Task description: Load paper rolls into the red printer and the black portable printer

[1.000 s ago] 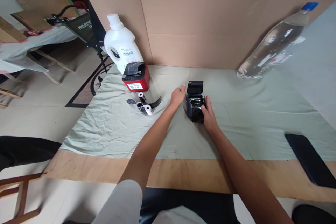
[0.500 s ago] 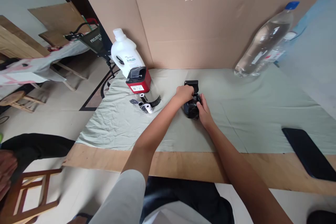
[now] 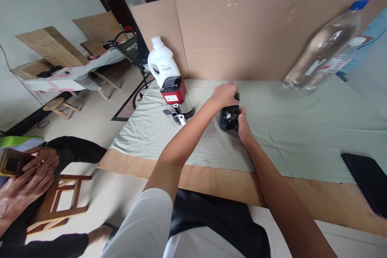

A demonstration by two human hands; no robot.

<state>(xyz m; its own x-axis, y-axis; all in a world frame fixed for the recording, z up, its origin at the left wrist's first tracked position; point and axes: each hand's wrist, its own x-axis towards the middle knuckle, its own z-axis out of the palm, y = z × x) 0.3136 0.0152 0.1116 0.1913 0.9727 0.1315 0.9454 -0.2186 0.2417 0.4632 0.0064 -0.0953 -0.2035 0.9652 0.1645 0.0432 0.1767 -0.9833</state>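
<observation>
A small black portable printer (image 3: pixel 230 117) with a glossy front stands on the green cloth in front of me. My left hand (image 3: pixel 226 94) is over its top with fingers curled around the lid, which it mostly hides. Against the printer's right side rests my right hand (image 3: pixel 244 127), thumb and fingers holding it there. To the left lie several small paper rolls (image 3: pixel 181 119) with black wrapping strips. Behind them is a red and black printer (image 3: pixel 173 90) with a white label on its front.
A white jug (image 3: pixel 163 62) stands behind the red printer, before a cardboard wall (image 3: pixel 229 44). Large clear bottles (image 3: pixel 325 50) lean at the back right. A black phone (image 3: pixel 365 181) lies at the right edge. On the left sits another person, whose hands (image 3: pixel 36 173) hold a phone.
My left hand has moved onto the printer's raised lid and now covers it. The right hand stays at the side. My view has turned left, showing more of the seated person.
</observation>
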